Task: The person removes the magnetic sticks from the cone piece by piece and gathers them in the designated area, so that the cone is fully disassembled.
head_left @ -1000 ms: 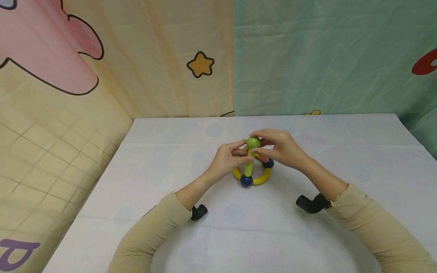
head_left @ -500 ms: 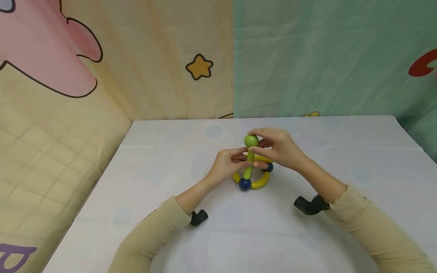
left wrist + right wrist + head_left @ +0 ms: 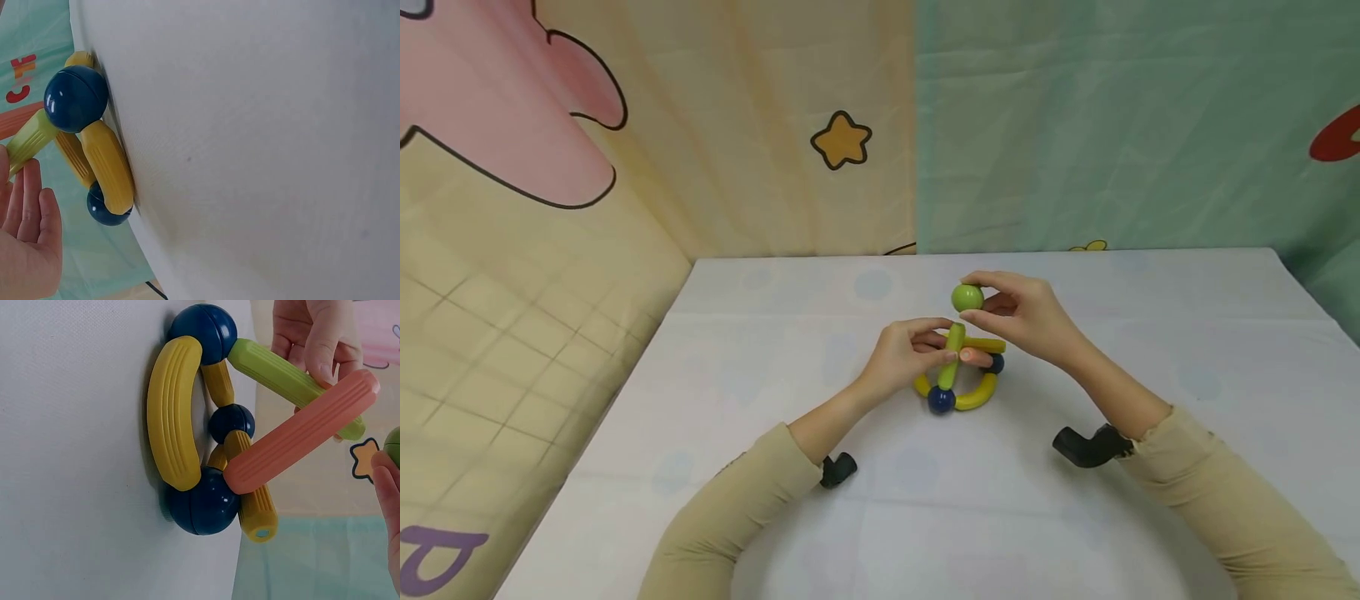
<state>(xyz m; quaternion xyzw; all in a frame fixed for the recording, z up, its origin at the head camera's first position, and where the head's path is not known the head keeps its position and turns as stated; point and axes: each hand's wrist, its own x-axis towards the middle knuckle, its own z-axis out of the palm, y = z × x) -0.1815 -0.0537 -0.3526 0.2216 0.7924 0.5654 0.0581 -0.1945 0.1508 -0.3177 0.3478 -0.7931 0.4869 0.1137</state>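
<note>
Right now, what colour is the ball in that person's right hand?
Green: the ball held in the right hand shows best in the head view.

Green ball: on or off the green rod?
Off: the right hand holds the green ball; right wrist view shows a gap to the green rod.

Cartoon-printed hangings (image 3: 745,167) around a white table (image 3: 955,508) with a ball-and-rod toy (image 3: 231,422) suggest a children's play corner.
</note>
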